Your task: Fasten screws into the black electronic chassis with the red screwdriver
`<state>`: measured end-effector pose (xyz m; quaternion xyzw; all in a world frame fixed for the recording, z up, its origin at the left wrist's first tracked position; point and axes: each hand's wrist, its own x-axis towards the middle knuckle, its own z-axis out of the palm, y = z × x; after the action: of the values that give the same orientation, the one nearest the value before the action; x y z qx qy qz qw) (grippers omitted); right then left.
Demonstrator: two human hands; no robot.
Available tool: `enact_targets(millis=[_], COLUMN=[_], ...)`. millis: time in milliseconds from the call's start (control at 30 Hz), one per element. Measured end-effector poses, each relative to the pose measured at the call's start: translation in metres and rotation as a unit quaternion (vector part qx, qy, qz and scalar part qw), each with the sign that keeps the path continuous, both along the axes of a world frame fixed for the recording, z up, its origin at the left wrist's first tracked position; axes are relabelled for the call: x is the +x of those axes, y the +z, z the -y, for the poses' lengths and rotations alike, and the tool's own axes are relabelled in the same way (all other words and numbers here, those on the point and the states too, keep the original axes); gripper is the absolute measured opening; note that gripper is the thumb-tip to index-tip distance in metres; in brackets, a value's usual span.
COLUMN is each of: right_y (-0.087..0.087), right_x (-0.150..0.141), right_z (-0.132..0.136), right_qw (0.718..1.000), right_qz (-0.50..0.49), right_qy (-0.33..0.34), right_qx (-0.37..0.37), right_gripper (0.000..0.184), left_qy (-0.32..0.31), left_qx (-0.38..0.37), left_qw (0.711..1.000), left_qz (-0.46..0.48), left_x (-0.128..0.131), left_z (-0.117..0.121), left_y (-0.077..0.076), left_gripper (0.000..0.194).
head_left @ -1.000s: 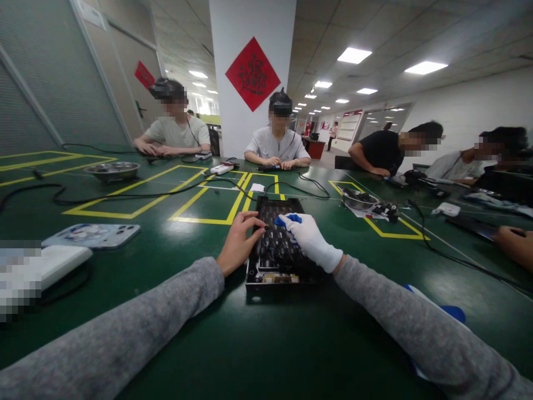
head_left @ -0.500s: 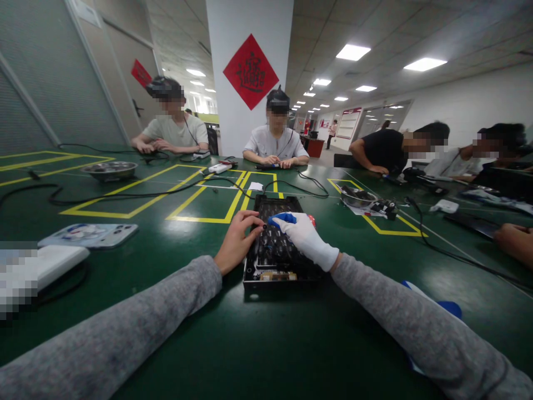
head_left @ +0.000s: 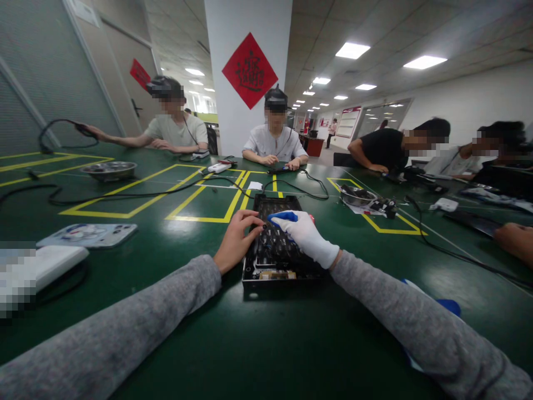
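Observation:
A black electronic unit with an open, component-filled top [head_left: 275, 244] lies on the green table [head_left: 266, 333] right in front of me. My bare left hand [head_left: 235, 240] rests on its left edge, fingers curled, thumb and forefinger pinched together over the unit; anything between them is too small to name. My right hand [head_left: 306, 236], in a white glove with blue fingertips, is closed round a tool with a red part showing behind the fingers, and it sits on top of the unit.
A phone [head_left: 87, 234] and a white box lie to my left. Black cables [head_left: 137, 194] cross the yellow floor-tape rectangles. Metal bowls [head_left: 110, 169] and small parts [head_left: 385, 208] stand farther off. Several other people sit round the table; another person's hand [head_left: 514, 241] rests at right.
My hands have barely moved on the unit. The person at the far left has stretched an arm out to the left, lifting a black cable.

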<state>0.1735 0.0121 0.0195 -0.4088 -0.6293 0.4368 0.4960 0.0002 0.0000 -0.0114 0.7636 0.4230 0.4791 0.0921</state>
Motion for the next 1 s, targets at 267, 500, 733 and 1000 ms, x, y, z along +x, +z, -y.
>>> enact_targets(millis=[267,500,733,1000], right_y=[-0.009,-0.005,0.000,0.003], right_x=[0.000,0.001,0.000,-0.001], right_z=[-0.001,0.001,0.003,0.007], right_qw=[0.988,0.976,0.975,0.981], right_qz=[0.105,0.169,0.181,0.155], right_qy=[0.069,0.044,-0.011,0.027], right_qx=[0.089,0.127,0.128,0.117], right_gripper=[0.024,0.024,0.020,0.020], left_qy=[-0.016,-0.024,-0.011,-0.034], left_qx=[0.005,0.010,0.003,-0.010], left_qw=[1.000,0.999,1.000,0.999], left_qz=[-0.018,-0.021,-0.027,-0.041], left_x=[-0.002,0.000,0.002,0.004], left_z=[0.000,0.001,0.006,0.007], left_y=[-0.001,0.001,0.006,0.005], left_gripper=[0.011,0.011,0.012,0.016])
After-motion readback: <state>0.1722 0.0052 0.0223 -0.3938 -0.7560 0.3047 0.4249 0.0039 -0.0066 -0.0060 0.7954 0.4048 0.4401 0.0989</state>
